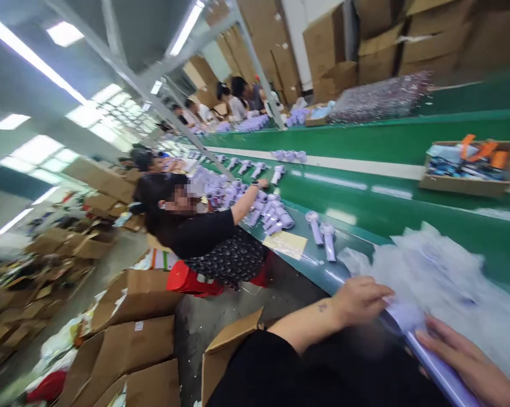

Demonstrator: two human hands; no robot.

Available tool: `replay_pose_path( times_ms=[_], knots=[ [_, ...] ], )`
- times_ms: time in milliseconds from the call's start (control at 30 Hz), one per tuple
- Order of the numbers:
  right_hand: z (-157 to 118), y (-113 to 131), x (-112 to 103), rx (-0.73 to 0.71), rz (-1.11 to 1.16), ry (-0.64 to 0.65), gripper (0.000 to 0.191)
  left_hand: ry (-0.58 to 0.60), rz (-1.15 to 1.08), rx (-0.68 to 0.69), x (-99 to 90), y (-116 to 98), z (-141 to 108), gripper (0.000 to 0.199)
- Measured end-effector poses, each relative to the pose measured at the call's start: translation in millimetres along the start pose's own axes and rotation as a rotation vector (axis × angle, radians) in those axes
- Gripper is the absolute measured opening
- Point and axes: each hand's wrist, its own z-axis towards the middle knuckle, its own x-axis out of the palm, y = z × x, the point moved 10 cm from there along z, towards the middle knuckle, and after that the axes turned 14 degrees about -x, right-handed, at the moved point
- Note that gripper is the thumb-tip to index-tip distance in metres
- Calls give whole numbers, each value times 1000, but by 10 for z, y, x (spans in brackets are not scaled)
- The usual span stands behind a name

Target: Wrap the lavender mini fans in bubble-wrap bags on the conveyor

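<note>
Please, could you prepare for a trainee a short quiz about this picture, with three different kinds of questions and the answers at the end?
1. Multiple choice: which of the camera wearer's hands holds the body of the long lilac object?
a) left hand
b) right hand
2. True or false: the left hand lies flat on the bench, away from that object.
3. Count: how many round-headed lilac pieces lie between the yellowish sheet and the translucent plastic?

Key:
1. b.
2. False; it is at the object's upper end.
3. Two.
</note>
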Motion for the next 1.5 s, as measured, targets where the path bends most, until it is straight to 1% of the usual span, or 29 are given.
replay_pose_path(
  times_ms=[33, 67, 133, 233, 300, 367, 433, 500, 533, 600, 667, 700, 767, 833, 900, 933, 1000, 1033, 1067, 1133, 1167, 1200, 1233, 1267, 1300, 1333, 1367, 1433, 1500],
  knots=[
    [-88, 23, -52, 29, 75, -124, 54, -38, 114, 74, -21, -67, -51, 31],
    [-146, 99, -46, 4, 155, -190, 53, -74, 195, 144, -26, -122, -102, 32],
    [-209, 218, -2, -24, 248, -261, 47, -129, 293, 268, 12, -209, -197, 33],
    [-248, 302, 7, -53, 359, -341, 37, -120, 338, 442, 185, -350, -306, 30],
    [-301, 300, -95, -77, 428, -455, 34, -114, 346, 478, 296, -439, -286, 28],
    [-384, 277, -236, -105, 479, -576, 33, -113, 316, 446, 383, -552, -175, 26],
    [-501, 260, -408, -159, 512, -691, 34, -3, 230, 467, 548, -778, -57, 25],
    [-681, 213, -604, -202, 518, -803, 32, 201, 115, 515, 773, -1085, 38, 23],
    [-791, 163, -689, -196, 513, -838, 30, 297, 53, 492, 873, -1217, 106, 22],
    [-1043, 36, -817, -128, 468, -836, 28, 433, -60, 299, 1052, -1358, 300, 21],
    [-1372, -26, -971, -89, 335, -822, 28, 547, -140, 51, 1251, -1385, 417, 19],
    [-1565, -13, -1076, -97, 244, -842, 29, 610, -160, -43, 1360, -1396, 419, 19],
    [-1942, 66, -1291, -144, 98, -910, 31, 719, -172, -148, 1549, -1454, 370, 19],
    [-2162, 155, -1422, -205, 85, -908, 31, 769, -207, -147, 1661, -1592, 350, 21],
    [-2208, 252, -1482, -289, 168, -843, 30, 762, -262, -36, 1710, -1833, 392, 31],
    [-2198, 306, -1505, -335, 216, -813, 29, 774, -270, 43, 1753, -1971, 401, 47],
    [-2165, 416, -1559, -426, 298, -772, 29, 875, -218, 197, 1945, -2216, 337, 91],
    [-2154, 465, -1590, -460, 322, -744, 29, 947, -174, 249, 2083, -2292, 274, 100],
    [-2156, 501, -1627, -478, 329, -705, 29, 1006, -137, 273, 2224, -2333, 218, 92],
    [-2273, 487, -1821, -461, 296, -686, 29, 1034, -112, 222, 2460, -2314, 201, 45],
    [-2434, 425, -2040, -439, 255, -778, 31, 1010, -127, 128, 2548, -2242, 250, 27],
    [-2681, 326, -2335, -410, 197, -953, 34, 981, -161, 1, 2613, -2138, 312, 20],
    [-2991, 200, -2647, -363, 119, -1174, 38, 961, -216, -134, 2655, -2026, 369, 20],
    [-3400, 75, -2935, -318, 15, -1480, 44, 953, -289, -260, 2679, -1931, 414, 22],
    [-3697, -53, -3136, -222, -102, -1684, 49, 951, -374, -360, 2683, -1872, 455, 26],
    [-3869, -160, -3297, -132, -210, -1794, 54, 949, -462, -424, 2670, -1857, 496, 31],
    [-3930, -250, -3437, -105, -270, -1838, 56, 949, -545, -454, 2643, -1879, 540, 36],
    [-3839, -384, -3638, -149, -307, -1806, 51, 940, -679, -462, 2557, -1968, 627, 43],
    [-3705, -404, -3690, -258, -303, -1759, 43, 886, -805, -465, 2422, -2024, 725, 42]
  ],
)
